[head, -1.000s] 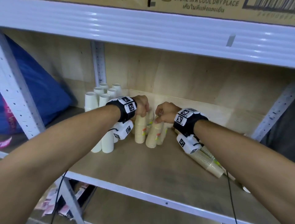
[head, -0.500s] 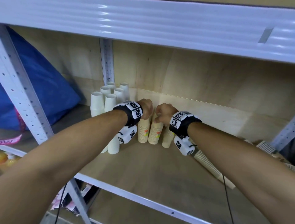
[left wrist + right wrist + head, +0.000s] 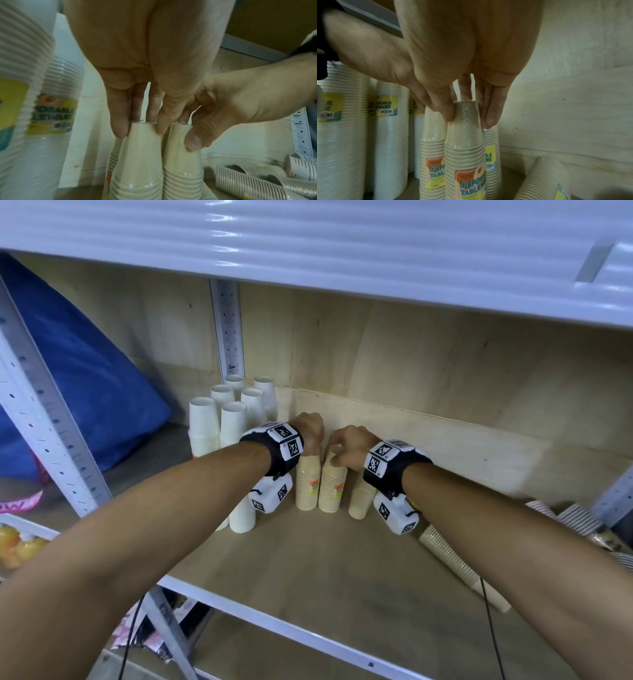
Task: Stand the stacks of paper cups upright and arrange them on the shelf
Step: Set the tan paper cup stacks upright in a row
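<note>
Two upright beige paper cup stacks stand side by side near the shelf's back wall. My left hand [image 3: 310, 434] [image 3: 140, 129] pinches the top of the left beige stack [image 3: 306, 484] [image 3: 139, 155]. My right hand [image 3: 347, 446] [image 3: 467, 115] pinches the top of the right beige stack [image 3: 331, 487] [image 3: 465, 148], thumb on one side, fingers on the other. A third beige stack [image 3: 361, 499] stands just right of them, partly behind my right wrist. Another wrapped stack [image 3: 459, 566] lies on its side under my right forearm.
Several tall white cup stacks [image 3: 233, 416] stand upright at the back left, close to my left wrist. More ridged stacks [image 3: 568, 518] lie at the far right by the upright post. A blue bag [image 3: 85, 392] fills the neighbouring bay. The wooden shelf board [image 3: 325, 577] has a white front rail.
The two beige stacks leaned a second ago and now stand straight, pressed together. Both hands keep hold of their tops and have shifted slightly toward the white stacks.
</note>
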